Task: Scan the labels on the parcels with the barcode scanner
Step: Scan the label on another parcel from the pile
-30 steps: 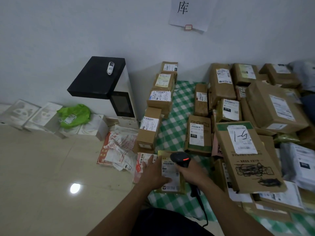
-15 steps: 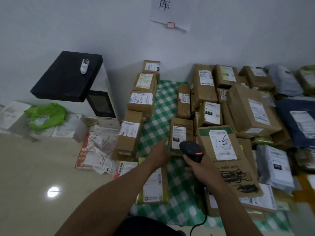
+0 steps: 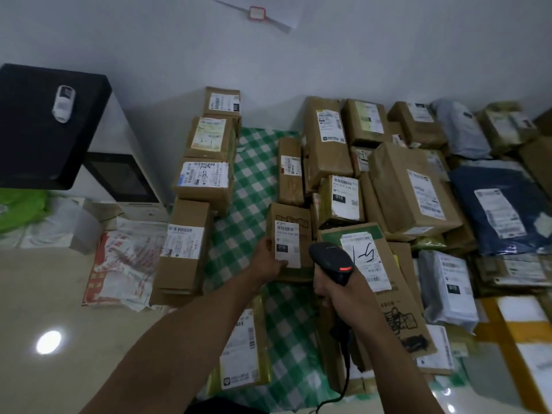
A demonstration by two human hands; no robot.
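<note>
Just left of the scanner (image 3: 331, 261), gripped tight in the curled right hand (image 3: 337, 291): the label (image 3: 287, 243) on the box (image 3: 291, 218), long axis pointing away, near-left edge pinched by the left hand (image 3: 268, 261).

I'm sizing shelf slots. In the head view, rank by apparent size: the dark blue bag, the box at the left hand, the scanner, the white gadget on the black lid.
1. dark blue bag
2. box the left hand grips
3. scanner, though nearer the camera, so unsure
4. white gadget
</note>
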